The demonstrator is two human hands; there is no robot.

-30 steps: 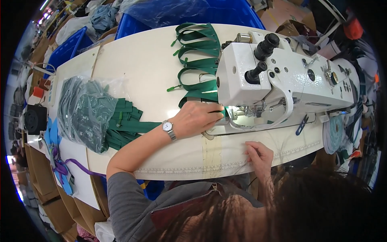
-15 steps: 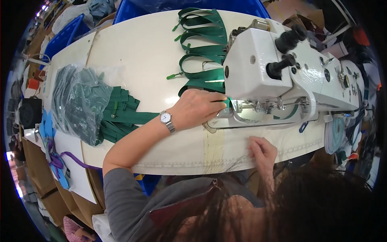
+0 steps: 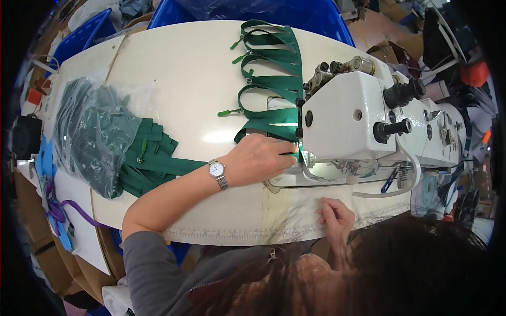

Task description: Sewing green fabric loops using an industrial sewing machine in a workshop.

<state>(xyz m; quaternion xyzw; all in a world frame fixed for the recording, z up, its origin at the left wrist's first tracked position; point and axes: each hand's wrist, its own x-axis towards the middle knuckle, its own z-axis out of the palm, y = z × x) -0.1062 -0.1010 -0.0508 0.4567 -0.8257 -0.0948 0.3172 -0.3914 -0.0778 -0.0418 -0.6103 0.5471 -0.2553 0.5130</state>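
Note:
My left hand (image 3: 261, 160), with a silver wristwatch, is closed at the front of a white sewing machine (image 3: 342, 124). Its fingertips pinch the end of a green zipper tape (image 3: 197, 166) beside the lit sewing area. That tape runs back under my wrist to a pile of green zippers (image 3: 150, 152), partly inside a clear plastic bag (image 3: 92, 134). Beyond the hand, several looped green zippers (image 3: 269, 81) hang together along one edge, their pulls pointing left. My right hand (image 3: 337, 216) rests near the front table edge, fingers curled; whether it holds anything is hidden.
Along the front of the white table (image 3: 190, 68) runs a printed ruler strip (image 3: 211, 233). A blue bin (image 3: 316, 21) stands behind the table. Purple and blue strips (image 3: 74, 208) hang at the left. A small dark blue tool (image 3: 389, 180) lies by the machine.
The view has shifted, so the table and machine sit lower in the picture. My left hand stays at the machine; my right hand remains near the front edge, fingers still curled.

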